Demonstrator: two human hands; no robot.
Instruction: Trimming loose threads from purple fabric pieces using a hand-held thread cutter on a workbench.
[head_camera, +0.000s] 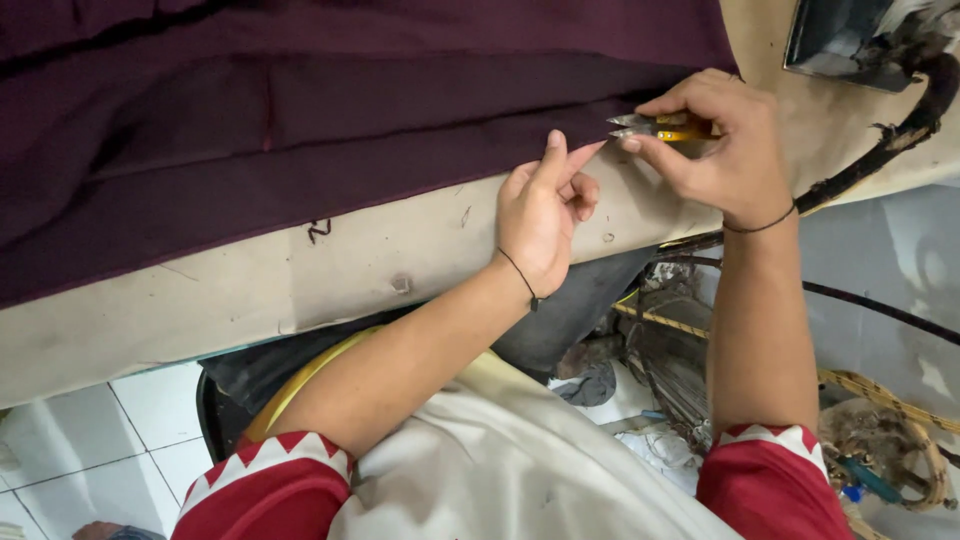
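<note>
Nearest the camera we see our own top: white body w/ red sleeves (262, 490) edged in white zigzag, both forearms reaching up and away. Below-left, white floor tiles (90, 450); below-right, a clutter of wire racks, rags and woven cord (880, 400), too jumbled to sort out.

Next up, the worktable (300, 280): a worn beige surface, scuffed, w/ small dark marks, edge running diagonally from lower left to upper right.

Our left hand (540, 215) rests on that beige strip, a thin black cord round the wrist. Fingers mostly curled, thumb and forefinger raised and pinching the hem corner of the dark maroon fabric (300, 120), so it's closed narrow on the cloth edge.

Just beside it, to the right, our right hand (725, 140) grips a small thread snipper (655, 127): yellow handle tucked in the fingers, metal blades poking left toward the pinched hem. Blade tips sit right at the fabric edge, nearly meeting the left fingertips; can't tell if they touch the cloth. Blades look a bit apart. Black band on this wrist too.

Beyond the hands, the maroon fabric spreads over most of the table's far side, folded in long flat layers w/ a seam running vertically.

Farthest, top right: a dark metal machine part (850, 35) and a frayed black cable (900, 130) curving down across the table.
</note>
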